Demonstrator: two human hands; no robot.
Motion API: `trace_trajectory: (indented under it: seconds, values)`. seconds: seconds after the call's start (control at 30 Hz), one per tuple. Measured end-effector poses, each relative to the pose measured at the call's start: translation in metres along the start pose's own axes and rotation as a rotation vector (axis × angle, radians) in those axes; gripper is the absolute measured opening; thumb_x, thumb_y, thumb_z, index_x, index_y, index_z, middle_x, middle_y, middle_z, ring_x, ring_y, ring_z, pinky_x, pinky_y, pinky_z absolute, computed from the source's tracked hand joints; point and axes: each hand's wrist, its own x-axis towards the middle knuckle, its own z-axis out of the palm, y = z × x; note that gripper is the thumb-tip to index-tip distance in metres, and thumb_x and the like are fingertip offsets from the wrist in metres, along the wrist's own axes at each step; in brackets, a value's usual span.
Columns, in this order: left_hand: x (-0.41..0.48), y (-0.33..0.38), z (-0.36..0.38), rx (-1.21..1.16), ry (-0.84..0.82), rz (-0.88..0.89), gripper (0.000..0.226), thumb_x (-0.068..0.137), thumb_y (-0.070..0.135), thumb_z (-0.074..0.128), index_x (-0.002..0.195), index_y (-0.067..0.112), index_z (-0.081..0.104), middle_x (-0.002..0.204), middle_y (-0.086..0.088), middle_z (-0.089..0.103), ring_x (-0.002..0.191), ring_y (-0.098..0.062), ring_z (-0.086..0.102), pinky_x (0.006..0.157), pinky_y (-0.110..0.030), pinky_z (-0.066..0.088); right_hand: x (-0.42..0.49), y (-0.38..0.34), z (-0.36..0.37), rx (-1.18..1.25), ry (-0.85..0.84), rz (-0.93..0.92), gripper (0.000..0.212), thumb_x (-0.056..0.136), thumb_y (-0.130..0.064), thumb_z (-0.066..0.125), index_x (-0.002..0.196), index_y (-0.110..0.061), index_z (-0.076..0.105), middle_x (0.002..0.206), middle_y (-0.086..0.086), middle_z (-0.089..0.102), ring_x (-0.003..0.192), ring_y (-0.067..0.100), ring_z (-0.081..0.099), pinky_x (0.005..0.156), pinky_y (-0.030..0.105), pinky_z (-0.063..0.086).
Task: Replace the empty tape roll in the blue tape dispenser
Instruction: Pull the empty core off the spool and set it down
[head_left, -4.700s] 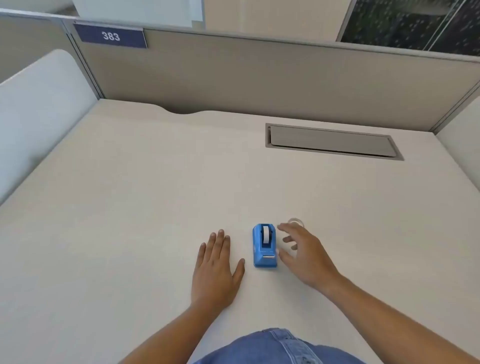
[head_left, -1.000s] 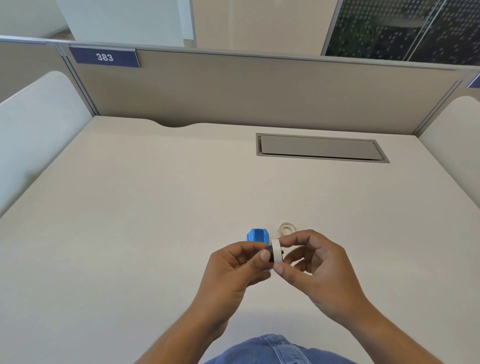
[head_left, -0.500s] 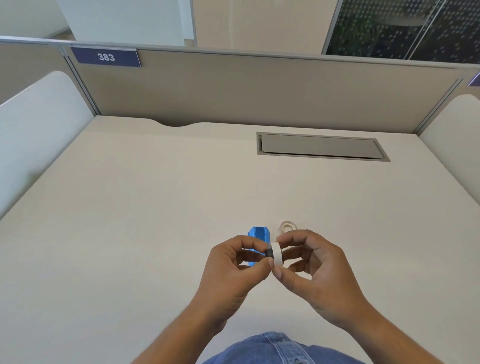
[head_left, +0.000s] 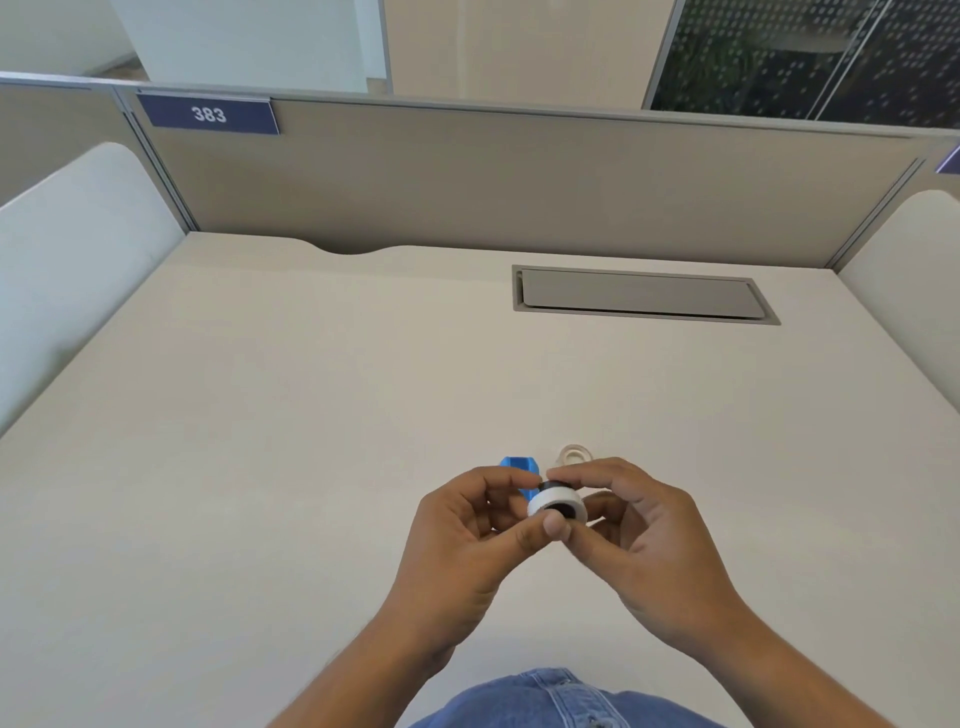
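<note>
Both hands hold a small white tape roll (head_left: 555, 502) with a black hub in its middle, lifted above the desk. My left hand (head_left: 467, 540) pinches it from the left with thumb and fingers. My right hand (head_left: 644, 535) grips it from the right, fingertips over its top. Behind my left fingers the blue tape dispenser (head_left: 519, 466) stands on the desk, mostly hidden. A clear tape roll (head_left: 574, 454) lies flat on the desk just right of the dispenser, beyond my right fingers.
The beige desk (head_left: 311, 415) has a grey cable flap (head_left: 641, 295) set in at the back right. Grey partition walls with a "383" sign (head_left: 209, 114) close off the back, and white side panels (head_left: 67, 249) stand left and right.
The white roll has tilted in my fingers, so its black hub now faces the camera. My hands stay in the same place above the desk.
</note>
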Motion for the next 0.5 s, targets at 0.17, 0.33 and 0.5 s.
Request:
trace_trajectory:
  seconds: [0.17,0.33,0.5]
  values:
    - [-0.001,0.007,-0.002,-0.083,-0.074,-0.043,0.037,0.078,0.040,0.078,0.107,0.018,0.075,0.084,-0.010,0.071,0.073,-0.020,0.069,0.071,-0.026,0.056,0.007,-0.006,-0.007,0.003,-0.022,0.010,0.037,0.080,-0.008,0.077,0.101,-0.039,0.077,0.102,0.002,0.069,0.072,0.011,0.064,0.063,0.027,0.054]
    - [0.003,0.013,-0.001,-0.049,-0.163,-0.114,0.027,0.091,0.036,0.067,0.111,0.021,0.076,0.092,-0.013,0.074,0.079,-0.016,0.069,0.073,-0.025,0.057,0.013,-0.010,-0.012,-0.035,-0.026,0.062,0.028,0.074,-0.026,0.079,0.099,-0.038,0.073,0.099,-0.008,0.074,0.076,0.013,0.065,0.067,0.035,0.058]
    - [0.006,0.009,0.000,-0.102,-0.142,-0.149,0.034,0.086,0.028,0.069,0.120,0.026,0.072,0.102,-0.023,0.073,0.084,-0.023,0.072,0.073,-0.026,0.057,0.019,-0.008,-0.013,-0.064,-0.009,0.076,0.023,0.081,-0.010,0.080,0.089,-0.029,0.071,0.098,-0.005,0.076,0.076,0.019,0.069,0.072,0.041,0.061]
